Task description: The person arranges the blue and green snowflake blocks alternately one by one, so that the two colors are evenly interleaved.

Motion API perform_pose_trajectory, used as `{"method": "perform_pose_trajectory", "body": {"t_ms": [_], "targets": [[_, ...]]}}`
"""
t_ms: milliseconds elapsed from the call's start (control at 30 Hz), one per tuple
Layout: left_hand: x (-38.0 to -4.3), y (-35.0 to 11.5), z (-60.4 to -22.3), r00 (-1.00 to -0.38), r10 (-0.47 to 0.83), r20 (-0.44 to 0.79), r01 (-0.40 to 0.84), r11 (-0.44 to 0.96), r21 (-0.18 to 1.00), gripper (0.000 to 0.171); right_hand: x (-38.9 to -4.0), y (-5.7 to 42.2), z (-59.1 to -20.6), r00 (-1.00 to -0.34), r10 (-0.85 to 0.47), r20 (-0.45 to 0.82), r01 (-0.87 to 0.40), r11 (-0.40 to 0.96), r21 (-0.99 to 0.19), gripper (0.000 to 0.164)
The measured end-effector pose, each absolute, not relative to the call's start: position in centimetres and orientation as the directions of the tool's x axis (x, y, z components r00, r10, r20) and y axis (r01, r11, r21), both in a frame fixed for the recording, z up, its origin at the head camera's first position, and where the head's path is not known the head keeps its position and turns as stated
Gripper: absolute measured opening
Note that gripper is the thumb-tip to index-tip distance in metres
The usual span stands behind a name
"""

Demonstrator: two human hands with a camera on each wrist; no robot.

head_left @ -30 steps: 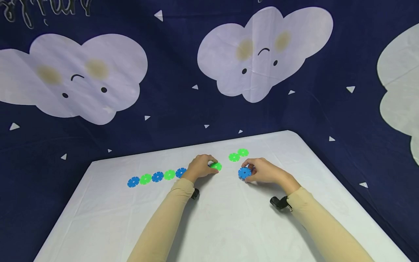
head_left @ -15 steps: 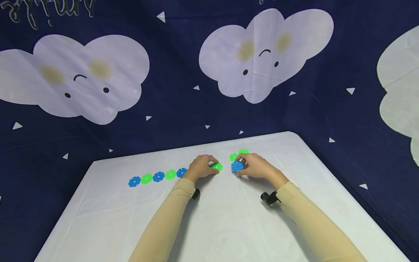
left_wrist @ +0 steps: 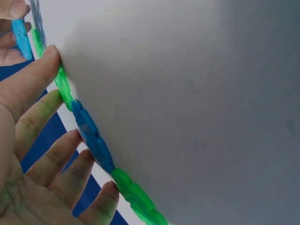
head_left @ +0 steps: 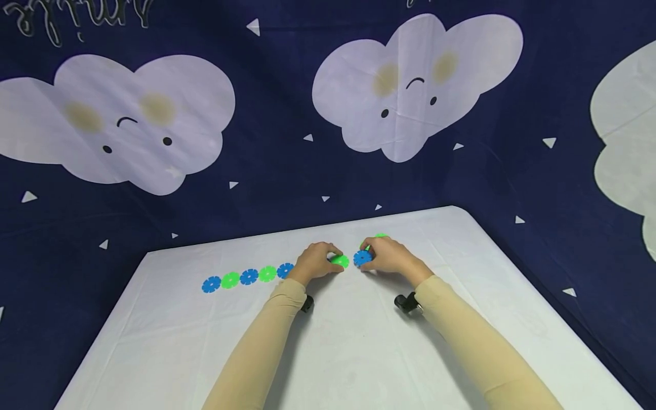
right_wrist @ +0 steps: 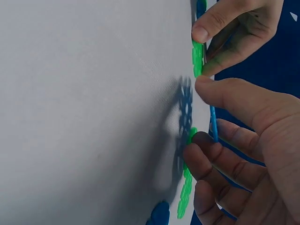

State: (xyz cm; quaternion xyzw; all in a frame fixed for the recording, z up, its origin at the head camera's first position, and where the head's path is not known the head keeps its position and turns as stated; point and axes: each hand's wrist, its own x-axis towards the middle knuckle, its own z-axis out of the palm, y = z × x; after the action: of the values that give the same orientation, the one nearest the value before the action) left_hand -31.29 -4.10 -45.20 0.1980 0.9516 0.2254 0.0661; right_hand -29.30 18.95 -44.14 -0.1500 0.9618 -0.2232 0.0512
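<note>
My left hand [head_left: 315,262] rests on the table, thumb and forefinger pinching the edges of a green notched snowflake disc [head_left: 340,261]. Its other fingertips touch a blue disc [left_wrist: 92,136] and another green disc [left_wrist: 137,197] in the same row, partly covered in the head view. Leftward the row continues with a green disc [head_left: 267,273] and a blue disc [head_left: 285,270], among several alternating ones. Just right of the held green disc, my right hand [head_left: 392,256] pinches a blue snowflake disc [head_left: 362,258]. That disc is raised; its shadow falls on the table in the right wrist view.
Behind my right hand lie loose green discs [head_left: 380,235], mostly hidden. Another blue piece [right_wrist: 160,214] shows at the bottom of the right wrist view. The white table [head_left: 348,353] ends at a dark blue cloth backdrop [head_left: 277,205] with clouds.
My right hand has moved left with the blue disc, close to the green one under my left hand, now covering much of the loose green discs. The left hand has stayed in place.
</note>
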Motion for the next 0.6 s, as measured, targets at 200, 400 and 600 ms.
{"method": "perform_pose_trajectory", "body": {"t_ms": [200, 400, 600], "targets": [[-31.5, -4.1, -45.3, -0.911, 0.409, -0.051, 0.344, 0.822, 0.453, 0.042, -29.8, 18.3, -44.3, -0.955, -0.29, -0.054, -0.243, 0.877, -0.414, 0.052], [-31.6, -4.1, -45.4, -0.911, 0.408, -0.06, 0.337, 0.821, 0.461, 0.042, -29.9, 17.9, -44.4, -0.96, -0.271, -0.072, -0.224, 0.894, -0.388, 0.054], [-31.6, -4.2, -45.4, -0.911, 0.409, -0.052, 0.341, 0.818, 0.463, 0.041, -30.2, 17.6, -44.5, -0.962, -0.26, -0.089, -0.21, 0.904, -0.373, 0.055]]}}
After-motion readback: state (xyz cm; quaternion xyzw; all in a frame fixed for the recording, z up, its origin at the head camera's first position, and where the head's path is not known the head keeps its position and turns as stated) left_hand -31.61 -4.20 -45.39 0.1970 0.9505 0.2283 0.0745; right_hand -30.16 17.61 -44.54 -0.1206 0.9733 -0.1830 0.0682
